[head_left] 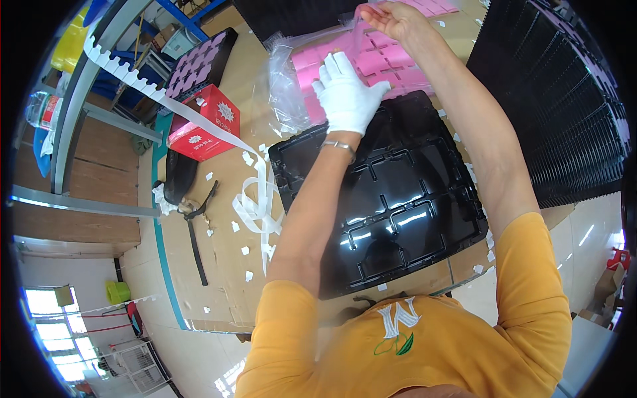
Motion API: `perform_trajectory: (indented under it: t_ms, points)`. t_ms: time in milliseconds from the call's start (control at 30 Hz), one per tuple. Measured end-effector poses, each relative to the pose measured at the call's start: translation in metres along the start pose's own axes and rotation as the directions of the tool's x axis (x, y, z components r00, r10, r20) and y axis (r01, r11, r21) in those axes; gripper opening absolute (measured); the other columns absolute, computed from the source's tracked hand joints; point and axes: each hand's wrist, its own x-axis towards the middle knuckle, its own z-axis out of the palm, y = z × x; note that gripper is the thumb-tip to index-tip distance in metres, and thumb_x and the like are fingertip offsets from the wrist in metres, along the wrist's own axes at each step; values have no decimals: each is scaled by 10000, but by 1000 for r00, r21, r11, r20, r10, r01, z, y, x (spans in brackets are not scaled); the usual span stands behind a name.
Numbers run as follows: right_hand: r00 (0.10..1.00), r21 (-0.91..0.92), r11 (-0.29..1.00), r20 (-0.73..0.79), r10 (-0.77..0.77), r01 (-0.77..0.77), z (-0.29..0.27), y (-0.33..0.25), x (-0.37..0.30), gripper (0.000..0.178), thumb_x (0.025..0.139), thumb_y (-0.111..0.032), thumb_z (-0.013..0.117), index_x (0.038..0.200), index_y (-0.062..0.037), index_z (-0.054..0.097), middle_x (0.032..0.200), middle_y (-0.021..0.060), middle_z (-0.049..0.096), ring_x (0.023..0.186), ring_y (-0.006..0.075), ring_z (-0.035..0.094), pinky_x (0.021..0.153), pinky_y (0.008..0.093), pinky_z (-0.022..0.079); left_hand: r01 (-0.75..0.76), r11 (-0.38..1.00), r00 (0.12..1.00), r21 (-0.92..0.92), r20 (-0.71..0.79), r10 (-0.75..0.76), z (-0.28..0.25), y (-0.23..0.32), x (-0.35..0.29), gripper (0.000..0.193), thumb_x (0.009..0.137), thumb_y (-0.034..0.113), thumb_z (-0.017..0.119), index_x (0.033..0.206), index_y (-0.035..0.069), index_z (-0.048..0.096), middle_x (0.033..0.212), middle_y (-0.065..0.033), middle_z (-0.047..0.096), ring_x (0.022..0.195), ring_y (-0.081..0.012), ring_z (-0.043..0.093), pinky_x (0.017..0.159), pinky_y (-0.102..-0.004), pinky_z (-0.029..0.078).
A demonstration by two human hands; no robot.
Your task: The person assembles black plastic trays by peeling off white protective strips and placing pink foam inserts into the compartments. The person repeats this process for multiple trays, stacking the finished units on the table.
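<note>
My left hand (348,96), in a white glove, lies flat with the thumb stretched out. It is over the near edge of the pink foam sheets (391,58), which have rows of cut slots. My bare right hand (393,21) is raised at the far side, its fingers pinching a thin pink piece (359,32) that hangs above the sheets. Clear plastic wrap (285,83) bunches up at the stack's left. In front of me, partly under my left arm, sits a shiny black plastic tray (405,199) with moulded compartments.
Tall stacked black trays (551,99) stand at the right. To the left are a red box (206,126), a curled white strip (255,212), a black strap (196,252) and scattered white scraps. A tray with purple pads (199,66) lies farther back, beside a metal rack (70,106).
</note>
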Motion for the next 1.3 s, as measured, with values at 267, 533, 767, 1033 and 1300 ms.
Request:
perform_trajectory:
  t_ms: [267, 533, 767, 1033, 1300]
  points:
    - [990, -82, 991, -83, -116, 109, -25, -26, -34, 211, 968, -139, 508, 1099, 19, 558, 1006, 167, 612, 810, 263, 635, 659, 348, 580, 74, 917, 994, 392, 43, -98, 3, -71, 19, 510, 741, 149, 670, 1225, 71, 530, 994, -87, 646, 990, -272, 605, 984, -565, 354]
    - [993, -703, 711, -77, -88, 9, -92, -23, -196, 364, 953, -161, 556, 1293, -37, 520, 919, 33, 570, 657, 116, 533, 592, 243, 512, -324, 871, 927, 369, -61, 370, -119, -87, -43, 225, 756, 129, 702, 971, 169, 649, 925, 11, 661, 906, -217, 616, 1024, -572, 334]
    - [997, -908, 416, -7, 81, -40, -122, 4, -295, 460, 933, -176, 581, 1345, 1, 479, 743, -18, 513, 553, 56, 453, 445, 213, 332, -412, 849, 910, 331, 109, 400, -192, -73, -150, 192, 718, 102, 673, 892, 180, 645, 905, 38, 600, 912, -169, 575, 1083, -633, 275]
    - [999, -994, 104, -20, 50, -26, -116, 21, -345, 458, 932, -144, 592, 1373, -82, 486, 777, -8, 459, 676, 90, 456, 605, 253, 393, -364, 884, 925, 291, 225, 307, -225, -56, -211, 236, 699, 62, 669, 908, 166, 632, 900, 30, 583, 901, -177, 568, 1067, -645, 284]
    - [991, -988, -98, 126, -55, 120, -131, 22, -367, 477, 915, -145, 597, 1374, -97, 477, 794, 27, 479, 727, 150, 490, 685, 307, 433, -320, 921, 927, 224, 275, 255, -234, -39, -222, 248, 705, 52, 696, 914, 165, 625, 882, 31, 587, 881, -186, 578, 1103, -620, 249]
